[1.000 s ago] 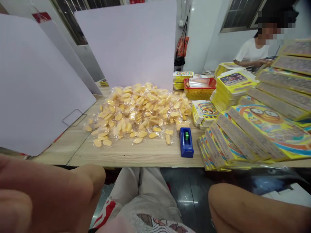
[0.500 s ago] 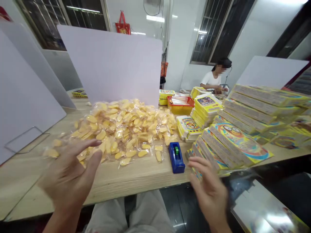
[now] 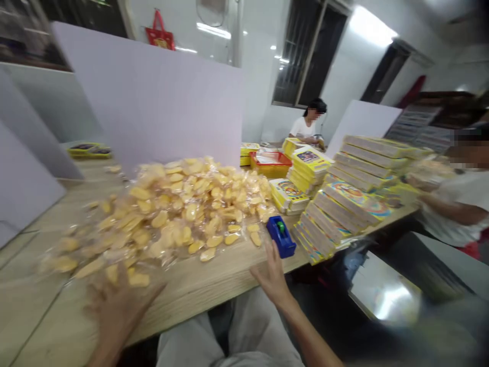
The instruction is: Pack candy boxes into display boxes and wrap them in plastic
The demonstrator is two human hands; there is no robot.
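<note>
A wide heap of yellow, flat oval pieces in clear plastic bags [image 3: 183, 204] covers the middle of the table. At the heap's near left edge my left hand [image 3: 118, 308] is spread and blurred, its fingertips by the closest bags; whether they touch is unclear. My right hand [image 3: 273, 278] is over the table's front edge with fingers apart and nothing in it. Just beyond its fingertips stands a blue tape dispenser [image 3: 281, 238] with a green core.
Stacked yellow printed boxes [image 3: 336, 214] fill the right side, beside smaller card stacks [image 3: 310, 165] and a red-and-yellow basket [image 3: 270, 164]. A white panel [image 3: 153, 97] stands behind the heap. One person [image 3: 305, 126] sits at the back, another [image 3: 462, 193] at far right.
The view has swung right, bringing the far-right person into sight. My right hand has moved left, in front of the tape dispenser. My left hand has lowered toward the table's near edge, fingers spreading.
</note>
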